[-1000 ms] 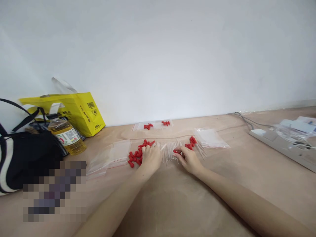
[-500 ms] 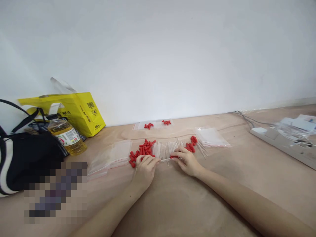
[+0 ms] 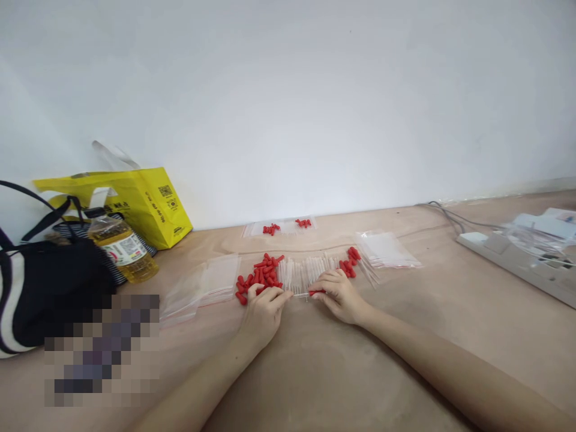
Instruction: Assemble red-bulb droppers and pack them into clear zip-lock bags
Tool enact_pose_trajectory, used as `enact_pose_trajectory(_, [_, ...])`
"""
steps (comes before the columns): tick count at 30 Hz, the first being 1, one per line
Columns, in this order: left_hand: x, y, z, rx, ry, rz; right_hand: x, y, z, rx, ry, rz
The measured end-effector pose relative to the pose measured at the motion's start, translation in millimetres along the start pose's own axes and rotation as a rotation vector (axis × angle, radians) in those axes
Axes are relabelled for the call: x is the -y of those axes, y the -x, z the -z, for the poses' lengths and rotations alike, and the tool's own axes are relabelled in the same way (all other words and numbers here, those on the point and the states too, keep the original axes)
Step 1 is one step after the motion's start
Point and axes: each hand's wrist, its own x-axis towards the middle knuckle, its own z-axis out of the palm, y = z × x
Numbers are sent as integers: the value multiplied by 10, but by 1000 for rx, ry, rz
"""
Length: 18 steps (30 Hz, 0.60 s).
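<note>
One slim pale tube [image 3: 300,294] runs crosswise over the worktop [image 3: 288,372]: my left hand [image 3: 264,311] pinches one end; at the other, my right hand [image 3: 343,297] grasps a red bulb [image 3: 317,292].

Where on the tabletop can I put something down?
Bare tabletop lies between the left forearm and the right forearm, and from the right forearm towards the power strip. Crowded: around the left hand and right hand, with red bulbs, thin tubes, plastic bags; far left, with yellow bag, bottle.
</note>
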Motion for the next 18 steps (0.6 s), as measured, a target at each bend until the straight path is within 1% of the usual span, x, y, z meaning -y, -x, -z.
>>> enact_pose_trajectory(7, [-21, 10, -10, 23, 10, -4, -9, 14, -21, -10, -2, 12])
enact_pose_trajectory(18, [-72, 4, 4, 3, -22, -27, -31, 27, -60, -65, 17, 31])
